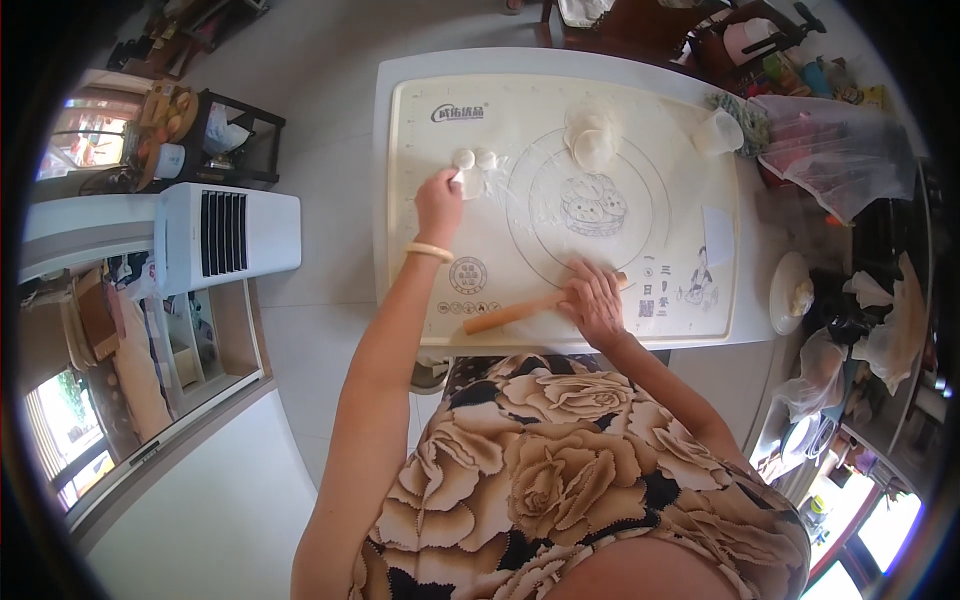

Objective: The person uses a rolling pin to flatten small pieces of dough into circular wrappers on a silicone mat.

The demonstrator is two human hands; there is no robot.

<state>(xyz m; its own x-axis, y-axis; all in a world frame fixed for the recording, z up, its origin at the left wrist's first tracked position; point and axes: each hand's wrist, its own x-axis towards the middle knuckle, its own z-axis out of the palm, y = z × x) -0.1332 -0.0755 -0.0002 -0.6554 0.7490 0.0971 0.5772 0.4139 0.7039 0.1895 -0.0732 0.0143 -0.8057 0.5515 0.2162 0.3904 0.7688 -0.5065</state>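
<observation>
On a cream kneading mat [420, 247] with printed circles, my left hand [439, 196] pinches the edge of a flat dough round [471, 184] at the left. Two small dough pieces [475, 159] lie just beyond those fingers. My right hand [592, 300] rests over the right part of a wooden rolling pin [514, 312] near the mat's front edge; whether its fingers close round the pin is unclear. Farther back lie overlapping, floured dough wrappers [595, 148]. Loose flour dusts the mat around them.
A translucent cup [718, 133] lies at the mat's back right, beside a green cloth [739, 112]. Right of the table are a plate [784, 304] and plastic bags [832, 142]. A white appliance with a dark grille [225, 236] stands to the left.
</observation>
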